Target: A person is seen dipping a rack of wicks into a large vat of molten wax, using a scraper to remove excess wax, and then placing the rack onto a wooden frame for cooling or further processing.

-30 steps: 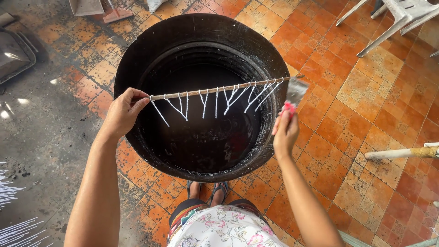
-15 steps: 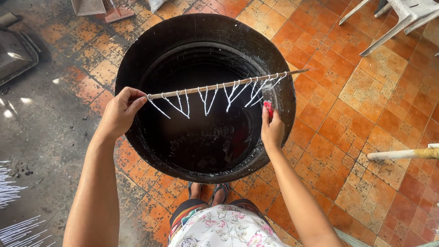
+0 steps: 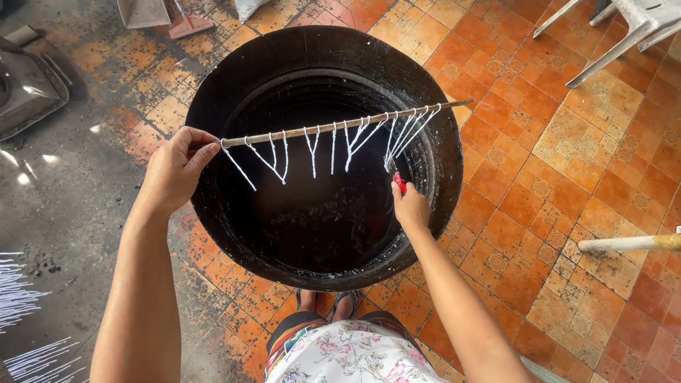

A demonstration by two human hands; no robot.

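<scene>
My left hand pinches the left end of a thin wooden stick. The stick spans a big black pot of dark liquid. Several white strings hang from the stick in a row, slanting down. My right hand is over the pot's right side, closed on a red-handled scraper whose blade reaches up among the rightmost strings. My feet in sandals show below the pot's near rim.
Orange patterned floor tiles lie all around. White plastic chair legs stand at the top right. A pale pole end juts in from the right edge. More white strands lie on the dark floor at the lower left.
My right hand has moved left from outside the pot's right rim to over the liquid, bringing the scraper under the rightmost strings. The stick has stayed level over the pot.
</scene>
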